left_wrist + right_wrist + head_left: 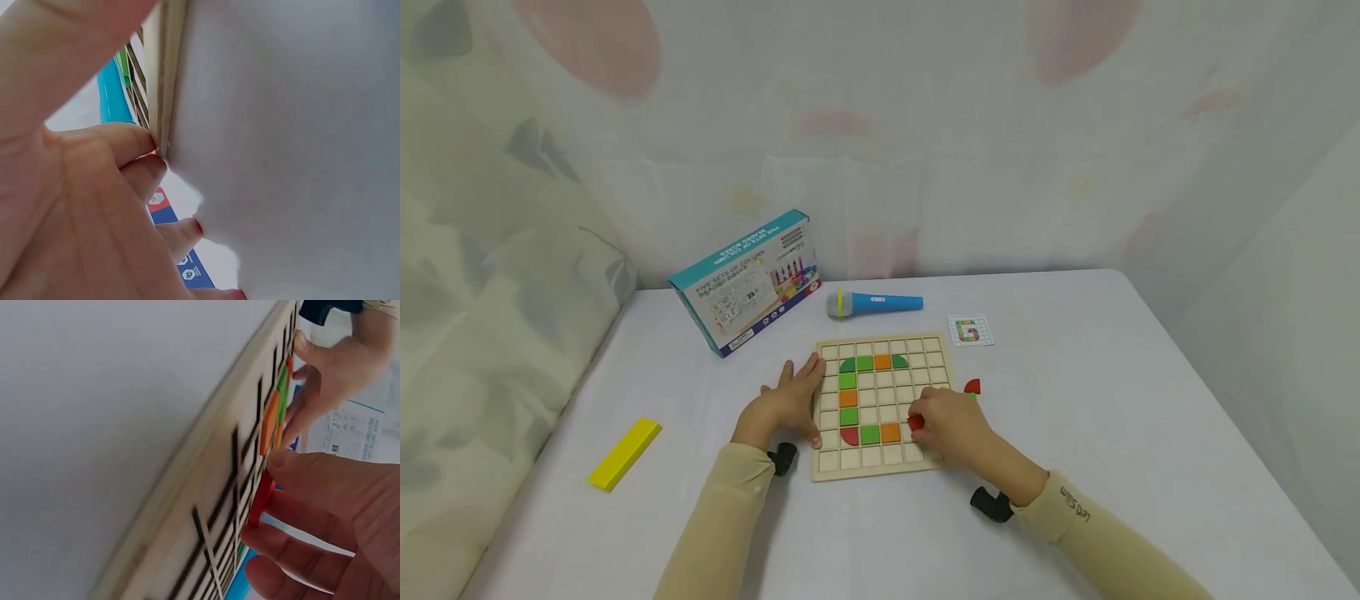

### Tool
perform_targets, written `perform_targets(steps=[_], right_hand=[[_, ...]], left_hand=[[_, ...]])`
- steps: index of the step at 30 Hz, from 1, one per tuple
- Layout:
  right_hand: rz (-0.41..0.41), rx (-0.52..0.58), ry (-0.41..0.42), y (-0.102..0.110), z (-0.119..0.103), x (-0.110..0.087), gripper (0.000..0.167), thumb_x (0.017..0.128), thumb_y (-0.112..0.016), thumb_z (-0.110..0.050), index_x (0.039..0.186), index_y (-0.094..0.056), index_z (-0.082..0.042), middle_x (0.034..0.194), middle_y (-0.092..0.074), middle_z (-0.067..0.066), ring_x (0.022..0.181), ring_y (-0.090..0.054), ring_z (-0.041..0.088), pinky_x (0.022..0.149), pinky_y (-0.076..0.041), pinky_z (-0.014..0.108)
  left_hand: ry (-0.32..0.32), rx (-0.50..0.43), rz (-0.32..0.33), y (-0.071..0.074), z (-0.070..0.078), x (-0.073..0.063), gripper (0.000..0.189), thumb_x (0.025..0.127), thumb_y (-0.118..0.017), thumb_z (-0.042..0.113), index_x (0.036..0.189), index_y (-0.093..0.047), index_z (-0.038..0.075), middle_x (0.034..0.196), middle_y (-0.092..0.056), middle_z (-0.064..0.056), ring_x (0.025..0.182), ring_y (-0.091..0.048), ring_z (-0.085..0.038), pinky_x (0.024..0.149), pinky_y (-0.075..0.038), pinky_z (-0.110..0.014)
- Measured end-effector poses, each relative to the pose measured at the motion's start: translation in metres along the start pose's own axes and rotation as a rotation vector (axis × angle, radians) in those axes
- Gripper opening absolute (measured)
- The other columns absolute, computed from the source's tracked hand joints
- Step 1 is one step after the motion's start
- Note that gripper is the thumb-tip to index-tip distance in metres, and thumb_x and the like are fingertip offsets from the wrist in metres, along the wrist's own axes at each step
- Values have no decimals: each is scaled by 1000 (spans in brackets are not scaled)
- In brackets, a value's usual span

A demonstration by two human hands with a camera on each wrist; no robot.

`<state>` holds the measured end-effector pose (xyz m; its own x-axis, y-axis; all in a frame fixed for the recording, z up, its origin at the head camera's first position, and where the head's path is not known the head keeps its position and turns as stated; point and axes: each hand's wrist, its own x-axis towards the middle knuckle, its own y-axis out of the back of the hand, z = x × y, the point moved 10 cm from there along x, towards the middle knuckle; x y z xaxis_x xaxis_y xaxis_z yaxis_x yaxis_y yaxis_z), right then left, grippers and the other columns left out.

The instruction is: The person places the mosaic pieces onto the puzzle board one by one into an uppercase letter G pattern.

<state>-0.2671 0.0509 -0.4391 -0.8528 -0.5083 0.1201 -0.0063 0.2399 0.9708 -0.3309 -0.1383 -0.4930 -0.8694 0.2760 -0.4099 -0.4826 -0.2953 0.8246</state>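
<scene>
A wooden grid board (887,473) lies flat on the table, with green, orange and red tiles set in some squares in a C-like outline. At the board's left edge my left hand (784,406) rests with its fingers spread; in the left wrist view its fingertips touch the rim. My right hand (953,425) is over the lower right of the board. It pinches a red tile (261,497) between thumb and fingers, at the grid surface to the right of an orange tile (890,432). The squares beneath this hand are hidden.
A red quarter-round tile (972,386) and a partly hidden green tile lie right of the board. Behind stand a small pattern card (970,331), a toy microphone (880,303) and a bead-set box (752,283). A yellow block (624,454) lies at the left.
</scene>
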Motion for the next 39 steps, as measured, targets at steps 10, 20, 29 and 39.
perform_targets(steps=[10,20,29,39], right_hand=[[-10,-30,4,-12,-6,1,14,75,-74,-25,81,-66,-15,67,-44,-8,60,-43,9,47,-35,20],[8,-27,-4,-13,-11,4,18,77,-72,-28,89,-70,-14,74,-53,-6,65,-48,10,53,-40,22],[34,4,-12,-7,-4,1,21,77,-73,-25,93,-71,-13,80,-57,-5,69,-54,11,55,-44,22],[61,-14,-230,12,70,-13,21,76,-74,-11,97,-72,-12,86,-61,-1,64,-52,11,50,-43,23]], left_hand=[[0,9,-3,0,2,0,133,47,-90,30,150,-7,14,155,7,-5,136,13,-42,92,0,-77],[-5,0,-1,0,2,0,133,47,-90,29,150,-7,14,155,6,-5,136,13,-43,91,0,-77],[-5,3,-5,-2,-1,2,133,47,-90,31,150,-7,15,155,7,-4,136,14,-42,92,0,-77],[-3,10,-4,0,1,1,133,47,-90,30,150,-7,14,155,7,-5,136,14,-43,91,0,-77]])
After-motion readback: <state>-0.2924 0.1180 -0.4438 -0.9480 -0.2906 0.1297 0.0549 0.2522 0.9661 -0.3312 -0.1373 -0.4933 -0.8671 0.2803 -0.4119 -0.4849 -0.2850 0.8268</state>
